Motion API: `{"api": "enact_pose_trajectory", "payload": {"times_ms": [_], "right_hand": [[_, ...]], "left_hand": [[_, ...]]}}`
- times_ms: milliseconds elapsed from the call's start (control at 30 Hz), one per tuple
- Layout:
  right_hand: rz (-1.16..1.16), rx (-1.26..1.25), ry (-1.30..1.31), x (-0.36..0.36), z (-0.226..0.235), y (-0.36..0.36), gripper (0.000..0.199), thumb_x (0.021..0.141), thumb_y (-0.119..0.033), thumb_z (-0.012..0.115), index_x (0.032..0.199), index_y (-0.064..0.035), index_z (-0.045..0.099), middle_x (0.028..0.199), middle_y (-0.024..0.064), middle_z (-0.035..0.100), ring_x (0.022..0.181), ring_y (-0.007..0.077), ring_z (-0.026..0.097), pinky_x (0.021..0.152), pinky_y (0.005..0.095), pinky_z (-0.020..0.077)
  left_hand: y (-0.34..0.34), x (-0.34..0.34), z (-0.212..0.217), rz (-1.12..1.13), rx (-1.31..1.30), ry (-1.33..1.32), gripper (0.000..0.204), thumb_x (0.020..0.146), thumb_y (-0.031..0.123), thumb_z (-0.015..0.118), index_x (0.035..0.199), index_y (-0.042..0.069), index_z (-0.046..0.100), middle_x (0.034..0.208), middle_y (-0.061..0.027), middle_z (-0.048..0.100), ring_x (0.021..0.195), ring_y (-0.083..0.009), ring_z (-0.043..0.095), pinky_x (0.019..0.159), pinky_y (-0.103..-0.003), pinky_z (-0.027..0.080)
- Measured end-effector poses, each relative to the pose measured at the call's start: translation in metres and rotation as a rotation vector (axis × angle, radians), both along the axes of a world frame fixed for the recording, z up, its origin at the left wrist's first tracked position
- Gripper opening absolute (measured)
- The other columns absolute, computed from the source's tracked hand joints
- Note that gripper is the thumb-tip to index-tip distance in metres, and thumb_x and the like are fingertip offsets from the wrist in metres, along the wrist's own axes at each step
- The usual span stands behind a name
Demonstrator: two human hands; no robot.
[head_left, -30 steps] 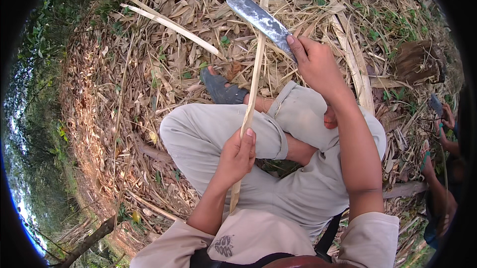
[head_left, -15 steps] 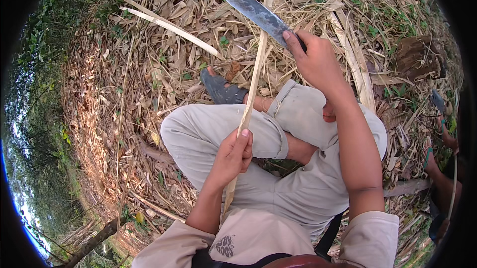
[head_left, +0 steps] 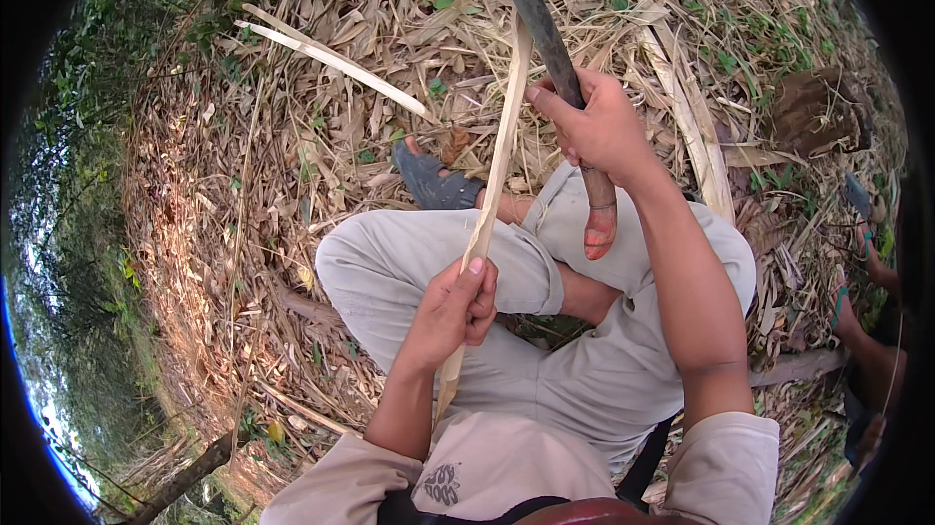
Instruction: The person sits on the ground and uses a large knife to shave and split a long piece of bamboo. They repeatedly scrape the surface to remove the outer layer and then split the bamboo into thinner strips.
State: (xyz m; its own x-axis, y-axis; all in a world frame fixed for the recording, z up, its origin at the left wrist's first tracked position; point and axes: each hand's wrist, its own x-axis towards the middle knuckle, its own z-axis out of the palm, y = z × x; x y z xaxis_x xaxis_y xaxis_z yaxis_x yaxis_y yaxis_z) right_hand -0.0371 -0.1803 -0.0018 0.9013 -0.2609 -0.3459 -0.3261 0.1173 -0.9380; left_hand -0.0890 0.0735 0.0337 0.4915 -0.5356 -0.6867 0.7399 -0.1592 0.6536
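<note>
My left hand [head_left: 458, 306] is closed round a long, pale split strip of wood or bamboo [head_left: 499, 169], thumb on top. The strip runs from beside my belly up past the top edge of the view. My right hand [head_left: 596, 131] grips a machete [head_left: 538, 20] by its wooden handle, whose butt end is red. The dark blade points up and away, its tip cut off by the view's edge. It is seen nearly edge-on, just right of the strip. Whether the blade or my right fingertips touch the strip, I cannot tell.
Dry leaves cover the ground. Two pale split pieces [head_left: 336, 60] lie at the far left, longer strips [head_left: 687, 106] at the right. A brown stump [head_left: 823, 111] stands farther right. Another person's legs and feet [head_left: 847, 316] show at the right rim. My legs are folded beneath the strip.
My right hand has turned the machete from pointing up-left across the strip to pointing more straight ahead, its blade now edge-on and its red butt showing. My left hand and the strip hardly moved.
</note>
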Motion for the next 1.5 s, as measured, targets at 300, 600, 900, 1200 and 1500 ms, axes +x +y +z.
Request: {"api": "enact_pose_trajectory", "payload": {"times_ms": [300,600,900,1200,1500], "right_hand": [[0.110,-0.073,-0.152,-0.006,0.001,0.012,0.017,0.091,-0.015,0.067,0.090,-0.0010,0.058,0.055,-0.0028,0.050,0.040,0.0053,0.045,0.037,0.0250,0.0348],[-0.029,0.031,-0.029,-0.005,-0.006,0.013,0.027,0.089,-0.025,0.071,0.080,-0.0012,0.062,0.061,-0.0040,0.052,0.057,0.0047,0.044,0.051,0.0271,0.0380],[-0.119,-0.191,-0.199,-0.005,-0.005,0.018,0.026,0.088,-0.023,0.072,0.081,0.0005,0.065,0.058,-0.0020,0.056,0.054,0.0052,0.043,0.051,0.0273,0.0393],[-0.107,-0.381,-0.409,-0.017,0.000,0.026,0.014,0.081,-0.012,0.072,0.076,-0.0023,0.063,0.057,-0.0021,0.054,0.054,0.0025,0.046,0.050,0.0233,0.0393],[0.026,-0.486,-0.382,-0.017,0.005,0.029,0.039,0.083,-0.027,0.078,0.106,0.0001,0.063,0.064,0.0065,0.060,0.056,0.0125,0.055,0.054,0.0295,0.0454]], "left_hand": [[-0.009,-0.001,-0.005,0.025,0.059,-0.044,0.035,0.107,0.039,0.035,0.089,0.010,0.043,0.061,0.0052,0.025,0.043,-0.0048,0.022,0.039,-0.024,0.017],[-0.006,-0.001,-0.013,0.018,0.110,-0.096,0.035,0.107,0.040,0.035,0.090,0.010,0.042,0.062,0.0057,0.023,0.043,-0.0047,0.022,0.039,-0.024,0.018],[-0.011,-0.002,-0.010,0.005,0.084,-0.060,0.035,0.107,0.041,0.036,0.090,0.010,0.042,0.061,0.0060,0.023,0.043,-0.0041,0.022,0.039,-0.023,0.017],[-0.021,-0.003,-0.011,0.054,0.105,-0.011,0.035,0.107,0.042,0.035,0.088,0.012,0.040,0.060,0.0055,0.024,0.042,-0.0043,0.022,0.037,-0.023,0.017],[-0.009,0.022,-0.025,0.219,-0.078,0.087,0.038,0.105,0.045,0.029,0.090,0.013,0.042,0.061,0.0052,0.029,0.042,-0.0047,0.025,0.036,-0.021,0.020]]}}
